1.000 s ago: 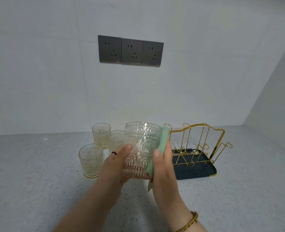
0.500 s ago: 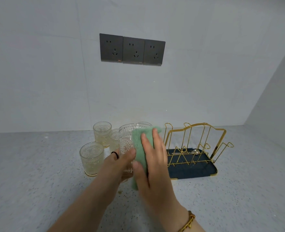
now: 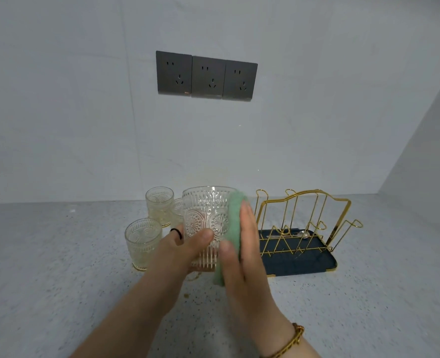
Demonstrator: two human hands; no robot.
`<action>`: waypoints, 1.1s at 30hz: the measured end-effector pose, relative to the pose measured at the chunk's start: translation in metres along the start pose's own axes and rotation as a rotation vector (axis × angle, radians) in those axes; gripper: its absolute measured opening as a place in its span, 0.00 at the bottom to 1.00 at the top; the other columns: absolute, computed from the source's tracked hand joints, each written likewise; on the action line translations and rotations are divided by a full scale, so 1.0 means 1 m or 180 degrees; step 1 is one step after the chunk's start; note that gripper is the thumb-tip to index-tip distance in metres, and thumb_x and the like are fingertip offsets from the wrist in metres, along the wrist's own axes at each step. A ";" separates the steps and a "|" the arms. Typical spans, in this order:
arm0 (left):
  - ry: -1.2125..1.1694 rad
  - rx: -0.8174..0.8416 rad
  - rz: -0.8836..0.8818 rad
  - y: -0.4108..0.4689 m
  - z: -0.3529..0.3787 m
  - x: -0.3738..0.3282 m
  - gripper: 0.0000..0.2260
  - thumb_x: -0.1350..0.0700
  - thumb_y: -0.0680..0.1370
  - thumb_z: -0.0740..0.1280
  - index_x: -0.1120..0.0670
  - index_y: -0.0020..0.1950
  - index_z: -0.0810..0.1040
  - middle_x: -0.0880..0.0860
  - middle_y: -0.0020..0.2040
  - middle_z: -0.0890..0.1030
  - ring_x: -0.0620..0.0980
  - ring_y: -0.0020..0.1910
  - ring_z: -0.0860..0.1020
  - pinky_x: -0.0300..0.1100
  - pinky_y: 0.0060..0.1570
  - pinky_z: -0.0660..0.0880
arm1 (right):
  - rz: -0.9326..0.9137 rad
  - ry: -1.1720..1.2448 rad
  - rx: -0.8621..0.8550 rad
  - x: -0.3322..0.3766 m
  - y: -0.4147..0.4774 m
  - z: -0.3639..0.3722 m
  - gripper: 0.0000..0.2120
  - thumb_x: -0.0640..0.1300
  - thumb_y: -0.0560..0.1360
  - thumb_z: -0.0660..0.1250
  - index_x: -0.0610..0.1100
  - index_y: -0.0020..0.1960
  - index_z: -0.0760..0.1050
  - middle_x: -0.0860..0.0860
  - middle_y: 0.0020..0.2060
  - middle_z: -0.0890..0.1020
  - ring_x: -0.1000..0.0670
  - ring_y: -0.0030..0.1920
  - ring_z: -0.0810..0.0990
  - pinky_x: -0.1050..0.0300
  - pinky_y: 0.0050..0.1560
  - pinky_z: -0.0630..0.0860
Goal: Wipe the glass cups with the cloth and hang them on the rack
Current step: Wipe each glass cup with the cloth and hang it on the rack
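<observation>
Since half a second ago the right hand (image 3: 242, 254) had slid with the cloth (image 3: 235, 223) from the front of the glass cup (image 3: 206, 218) to its right side, so the pressed pattern of the glass showed again. On the grey speckled table (image 3: 58, 280) the gold wire rack (image 3: 304, 228) stood to the right on its dark blue tray (image 3: 304, 266), and no cup was hanging on any of its hooks. The glass cup was held upright above the table, just left of the rack. The left hand (image 3: 185, 251) gripped it low, with the thumb across the front and the other fingers curled behind. The right hand was flat, fingers straight, and pressed the green cloth against the cup's right wall; it closed around nothing else. Three other cups (image 3: 142, 241) waited upright on the table behind the left hand, one of them half hidden by the held cup. A black ring (image 3: 176, 232) sat on a finger of the left hand. I judged the task to be near its start: the first cup was in the wiping step, hanging it was not yet done, and the three other cups remained to be wiped and hung.
</observation>
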State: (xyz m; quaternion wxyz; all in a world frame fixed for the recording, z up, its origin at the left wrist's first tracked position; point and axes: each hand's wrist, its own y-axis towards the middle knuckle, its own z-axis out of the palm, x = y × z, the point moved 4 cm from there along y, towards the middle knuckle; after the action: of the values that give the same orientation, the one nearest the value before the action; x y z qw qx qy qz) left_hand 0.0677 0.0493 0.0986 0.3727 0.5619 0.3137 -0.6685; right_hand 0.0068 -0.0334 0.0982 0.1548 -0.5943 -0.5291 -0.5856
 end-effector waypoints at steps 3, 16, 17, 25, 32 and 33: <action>0.0067 0.0029 -0.0048 -0.003 0.004 0.003 0.15 0.47 0.62 0.70 0.55 0.41 0.75 0.48 0.33 0.80 0.45 0.34 0.79 0.40 0.38 0.73 | 0.0747 0.1372 0.0181 -0.005 0.010 -0.009 0.26 0.64 0.71 0.56 0.62 0.69 0.58 0.52 0.61 0.73 0.50 0.56 0.76 0.57 0.47 0.79; 0.0104 -0.0291 0.0285 -0.001 0.005 0.005 0.11 0.57 0.75 0.65 0.42 0.53 0.70 0.40 0.46 0.75 0.36 0.42 0.74 0.32 0.38 0.68 | 0.0526 0.0999 -0.0226 -0.003 0.007 -0.026 0.23 0.53 0.74 0.57 0.58 0.68 0.59 0.53 0.53 0.77 0.58 0.44 0.79 0.65 0.36 0.77; 0.0145 -0.0228 0.0294 -0.002 0.008 0.005 0.09 0.56 0.76 0.63 0.40 0.49 0.71 0.38 0.44 0.76 0.34 0.40 0.75 0.32 0.39 0.69 | 0.0450 0.0764 -0.0300 -0.002 0.006 -0.024 0.24 0.55 0.73 0.58 0.62 0.67 0.56 0.51 0.57 0.75 0.56 0.49 0.78 0.62 0.42 0.78; 0.0098 -0.0025 0.0065 -0.007 0.013 0.001 0.06 0.54 0.71 0.69 0.55 0.42 0.75 0.44 0.30 0.83 0.38 0.29 0.80 0.29 0.28 0.74 | 0.0057 0.0109 -0.0188 0.007 0.004 -0.012 0.25 0.60 0.72 0.50 0.67 0.67 0.47 0.63 0.67 0.63 0.67 0.65 0.64 0.60 0.66 0.66; -0.0328 -0.0154 -0.0253 -0.002 0.010 0.001 0.36 0.37 0.59 0.72 0.61 0.56 0.76 0.61 0.49 0.82 0.60 0.47 0.80 0.55 0.52 0.75 | 0.0535 0.0654 0.0139 -0.004 0.001 -0.004 0.29 0.63 0.72 0.52 0.59 0.71 0.53 0.49 0.65 0.70 0.49 0.61 0.72 0.44 0.63 0.71; -0.0352 -0.0155 -0.0259 -0.002 0.010 0.000 0.34 0.37 0.59 0.72 0.59 0.55 0.77 0.60 0.49 0.83 0.60 0.48 0.81 0.55 0.52 0.76 | 0.0132 0.0182 0.0042 0.000 -0.006 0.004 0.31 0.65 0.70 0.51 0.64 0.71 0.47 0.57 0.71 0.60 0.54 0.70 0.61 0.48 0.70 0.63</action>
State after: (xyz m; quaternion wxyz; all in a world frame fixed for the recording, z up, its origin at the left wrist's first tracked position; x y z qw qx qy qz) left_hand 0.0611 0.0417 0.1002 0.3756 0.5017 0.3314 -0.7052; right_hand 0.0039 -0.0283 0.0946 0.1859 -0.5872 -0.5158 -0.5955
